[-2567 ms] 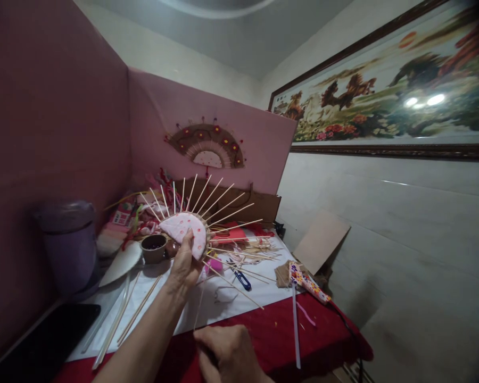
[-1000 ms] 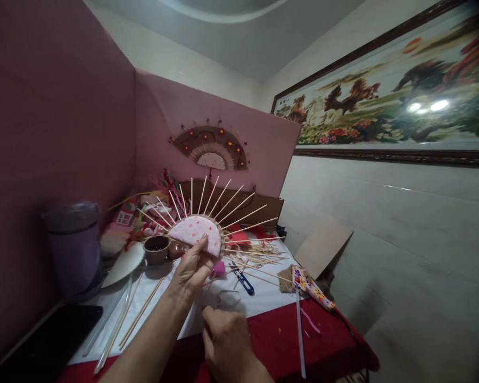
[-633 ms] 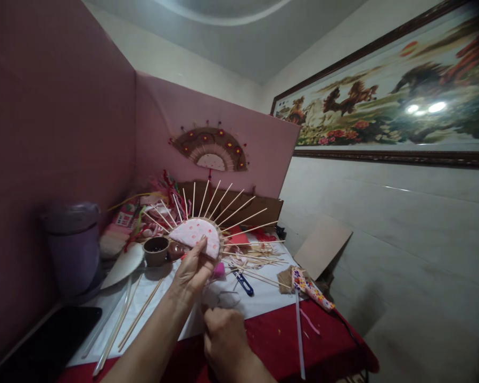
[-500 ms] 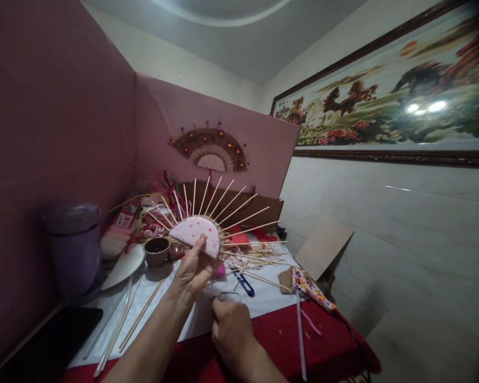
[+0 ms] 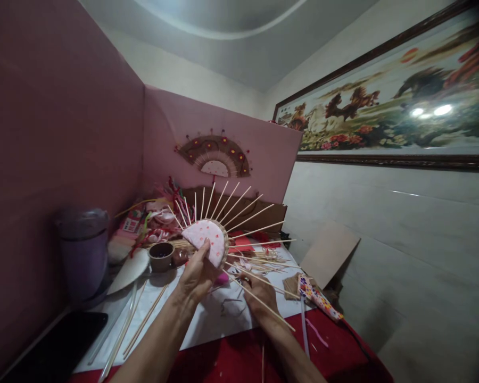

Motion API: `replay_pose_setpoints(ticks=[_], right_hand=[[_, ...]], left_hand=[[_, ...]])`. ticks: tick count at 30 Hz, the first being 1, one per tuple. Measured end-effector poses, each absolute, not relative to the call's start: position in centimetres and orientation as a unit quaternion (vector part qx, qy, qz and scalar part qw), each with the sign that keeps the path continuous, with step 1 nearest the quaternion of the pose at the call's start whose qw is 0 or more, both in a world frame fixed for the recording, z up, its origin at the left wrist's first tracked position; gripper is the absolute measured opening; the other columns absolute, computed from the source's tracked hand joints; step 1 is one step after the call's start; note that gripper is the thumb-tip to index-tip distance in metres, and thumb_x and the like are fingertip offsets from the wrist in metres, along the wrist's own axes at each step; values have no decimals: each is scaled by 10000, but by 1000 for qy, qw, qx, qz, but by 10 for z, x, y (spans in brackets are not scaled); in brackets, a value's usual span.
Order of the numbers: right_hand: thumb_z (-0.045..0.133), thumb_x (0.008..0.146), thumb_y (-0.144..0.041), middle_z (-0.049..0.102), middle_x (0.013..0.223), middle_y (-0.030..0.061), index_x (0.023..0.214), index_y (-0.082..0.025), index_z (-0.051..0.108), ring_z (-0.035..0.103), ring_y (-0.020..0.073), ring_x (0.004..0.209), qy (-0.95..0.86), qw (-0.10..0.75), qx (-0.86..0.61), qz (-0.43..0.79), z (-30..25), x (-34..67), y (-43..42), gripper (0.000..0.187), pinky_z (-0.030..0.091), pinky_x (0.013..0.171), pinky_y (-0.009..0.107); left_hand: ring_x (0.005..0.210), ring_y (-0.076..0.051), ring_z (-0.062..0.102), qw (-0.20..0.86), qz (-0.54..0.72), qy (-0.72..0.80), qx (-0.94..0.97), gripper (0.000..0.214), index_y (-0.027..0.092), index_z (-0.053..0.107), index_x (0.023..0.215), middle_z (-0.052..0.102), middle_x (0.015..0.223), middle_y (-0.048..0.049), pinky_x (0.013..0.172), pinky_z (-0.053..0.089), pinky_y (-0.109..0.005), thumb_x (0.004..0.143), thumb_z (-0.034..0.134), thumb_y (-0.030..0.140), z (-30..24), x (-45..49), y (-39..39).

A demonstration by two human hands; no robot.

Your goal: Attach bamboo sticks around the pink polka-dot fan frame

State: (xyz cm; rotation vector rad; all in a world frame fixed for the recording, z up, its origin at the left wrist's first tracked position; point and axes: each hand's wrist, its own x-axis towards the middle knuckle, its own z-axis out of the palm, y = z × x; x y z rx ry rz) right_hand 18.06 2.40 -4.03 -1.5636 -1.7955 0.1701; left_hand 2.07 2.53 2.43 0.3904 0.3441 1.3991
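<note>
My left hand [image 5: 197, 274] is raised above the table and grips a half-round fan core [image 5: 208, 242], padded in pink dotted fabric, with several thin bamboo sticks fanning out of its rim. My thumb lies across the pink pad. Lower right, my right hand [image 5: 260, 293] reaches onto the white cloth [image 5: 199, 324] beside a pile of loose bamboo sticks [image 5: 263, 256]. Its fingers are curled down and partly hidden behind the fan's lowest sticks, so what they touch is unclear. A loop of thread [image 5: 228, 307] lies just left of it.
Pink partition walls stand left and behind, with a finished brown fan [image 5: 215, 157] pinned up. On the table are a purple jar [image 5: 82, 250], a brown cup [image 5: 160, 255], a white paper wedge [image 5: 130, 268], long sticks [image 5: 143, 319], a flowered fabric roll [image 5: 318, 299] and a black slab [image 5: 51, 346].
My right hand has moved from the near table edge forward and to the right, over the spot where the blue snips lay. The fan core has stayed raised in my left hand.
</note>
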Motion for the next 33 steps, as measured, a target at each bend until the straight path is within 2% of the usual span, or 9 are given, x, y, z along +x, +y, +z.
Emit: replay_pose_setpoints(ticks=[4, 7, 14, 18, 22, 27, 33], right_hand=[[472, 791, -317, 698, 779, 57, 884, -186, 698, 611, 179, 692, -636, 515, -563, 113, -37, 192, 40, 277, 441, 649, 256], [458, 799, -351, 687, 746, 66, 909, -153, 688, 582, 170, 655, -597, 572, -555, 94, -38, 192, 42, 323, 438, 631, 257], [369, 860, -408, 685, 744, 114, 905, -94, 673, 585, 188, 665, -556, 589, -584, 58, -42, 188, 27, 440, 413, 608, 268], [414, 851, -410, 693, 755, 94, 904, -136, 671, 610, 181, 670, -554, 575, -601, 21, -40, 191, 12, 379, 404, 606, 245], [451, 842, -413, 649, 610, 57, 778, -134, 661, 559, 143, 531, -577, 566, -587, -41, -41, 193, -6, 355, 367, 534, 224], [492, 838, -369, 617, 598, 16, 735, -158, 617, 538, 120, 517, -611, 577, -542, -8, -42, 196, -28, 266, 383, 523, 203], [524, 834, -311, 604, 588, 8, 690, -161, 594, 533, 108, 510, -658, 557, -506, -17, -44, 200, -52, 219, 395, 526, 201]], left_hand=[[594, -188, 668, 758, 592, 191, 195, 143, 132, 600, 922, 712, 703, -68, 637, 554, -360, 842, 507, 205, 24, 20, 25], [546, -196, 660, 782, 549, 210, 210, 165, 120, 595, 906, 703, 656, -79, 616, 556, -378, 855, 485, 232, 23, 20, 26], [471, -162, 632, 748, 576, 253, 213, 173, 98, 588, 973, 679, 592, -61, 556, 561, -318, 839, 495, 156, 19, 18, 31], [500, -166, 642, 711, 611, 274, 213, 188, 99, 591, 992, 681, 609, -62, 544, 562, -305, 824, 509, 119, 18, 9, 37], [490, -174, 639, 703, 607, 307, 208, 128, 125, 600, 922, 679, 602, -54, 522, 560, -340, 818, 527, 140, 15, 1, 42], [499, -192, 644, 708, 601, 313, 200, 89, 132, 594, 871, 685, 619, -58, 470, 544, -335, 819, 530, 164, 12, -1, 45], [495, -200, 641, 692, 609, 328, 204, 138, 126, 602, 921, 680, 626, -61, 472, 541, -346, 813, 540, 186, 12, -4, 47]])
